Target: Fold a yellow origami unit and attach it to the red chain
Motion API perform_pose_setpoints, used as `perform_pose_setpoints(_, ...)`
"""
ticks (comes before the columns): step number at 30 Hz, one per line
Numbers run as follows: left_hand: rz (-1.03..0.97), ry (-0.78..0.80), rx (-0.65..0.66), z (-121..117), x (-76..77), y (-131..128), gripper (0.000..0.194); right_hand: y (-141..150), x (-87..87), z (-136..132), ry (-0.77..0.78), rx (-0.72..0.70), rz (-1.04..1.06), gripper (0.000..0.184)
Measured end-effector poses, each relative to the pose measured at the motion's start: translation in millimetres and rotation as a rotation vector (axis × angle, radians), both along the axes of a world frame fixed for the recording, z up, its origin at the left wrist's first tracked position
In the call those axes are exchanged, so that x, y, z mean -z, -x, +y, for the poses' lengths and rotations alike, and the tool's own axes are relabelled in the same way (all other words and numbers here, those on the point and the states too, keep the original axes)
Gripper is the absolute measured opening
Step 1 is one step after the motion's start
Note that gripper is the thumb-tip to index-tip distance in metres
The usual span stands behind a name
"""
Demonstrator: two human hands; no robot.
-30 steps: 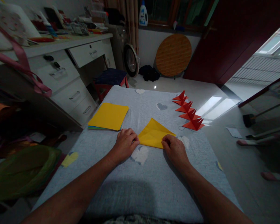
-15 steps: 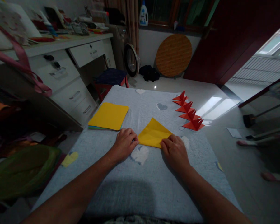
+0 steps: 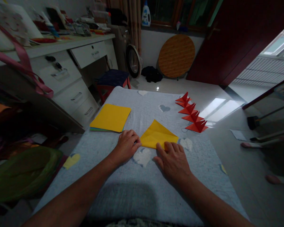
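Yellow, roughly triangular folded paper (image 3: 155, 132), mid-frame, seems light, crisp, easily creased (best held by its corners); the left hand (image 3: 127, 143) gathers its fingertips on the left corner; the right hand (image 3: 175, 160), fingers loosely spread, rests on the lower edge.

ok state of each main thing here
yellow paper sheet, folded
left hand, curled at the sheet's left corner
right hand, spread, on the sheet's near edge
square yellow-topped paper stack, flat
red pointed paper pieces, folded, lined up
round glass washer door, open
dark red door, open
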State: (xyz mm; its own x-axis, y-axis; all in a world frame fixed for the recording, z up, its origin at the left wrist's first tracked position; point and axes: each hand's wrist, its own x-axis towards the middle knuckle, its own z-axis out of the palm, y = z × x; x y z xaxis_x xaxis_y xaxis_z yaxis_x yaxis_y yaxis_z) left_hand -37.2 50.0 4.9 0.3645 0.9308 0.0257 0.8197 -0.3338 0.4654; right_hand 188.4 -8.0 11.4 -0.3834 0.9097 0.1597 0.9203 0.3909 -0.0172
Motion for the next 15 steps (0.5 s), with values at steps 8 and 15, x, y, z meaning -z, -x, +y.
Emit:
perform_pose_setpoints(8,-0.018,-0.006,0.008,0.9,2.0,1.2,0.011,-1.0,6.3,-0.4,-0.019,-0.003,0.01,0.05)
perform_pose_setpoints(15,-0.009,-0.007,0.004,0.1,1.1,1.2,0.01,1.6,4.5,4.3,0.093,-0.128,0.007,0.055)
